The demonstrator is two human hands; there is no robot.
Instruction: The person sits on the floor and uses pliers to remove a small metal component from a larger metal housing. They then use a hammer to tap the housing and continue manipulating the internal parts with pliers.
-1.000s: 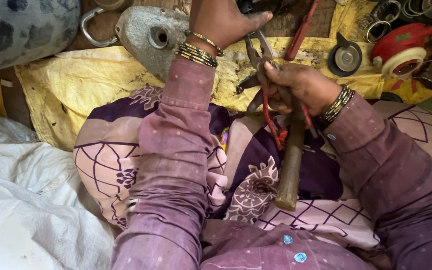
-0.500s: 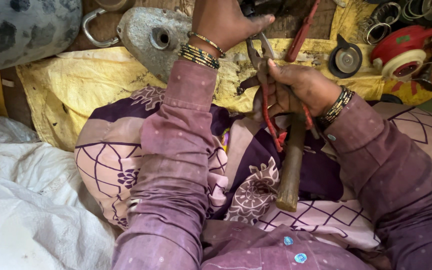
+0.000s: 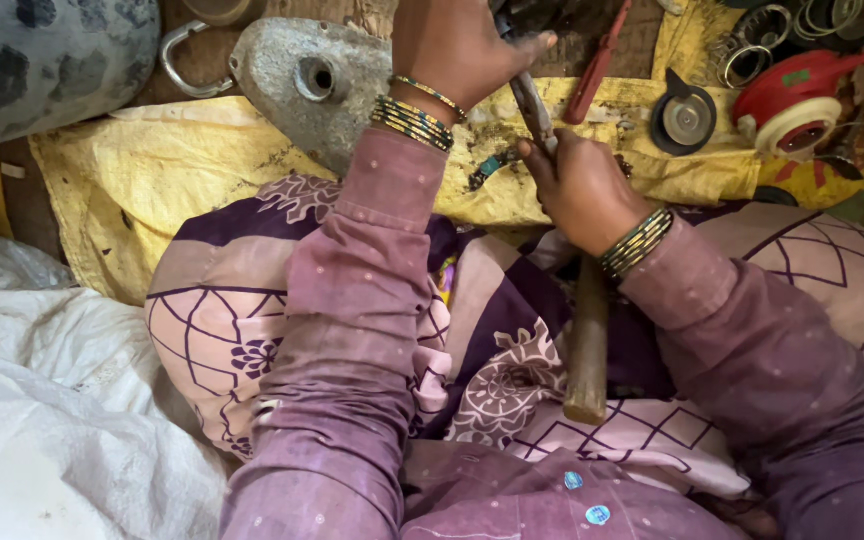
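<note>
Pliers [image 3: 532, 105] (grey, grimy) in both hands [image 3: 512, 120]

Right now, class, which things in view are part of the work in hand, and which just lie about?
In use:
left hand
right hand
pliers, both hands on them
wooden handle, under the right hand

Lying about:
grey metal casting
red screwdriver
red wheel part
dark disc
metal rings
</note>
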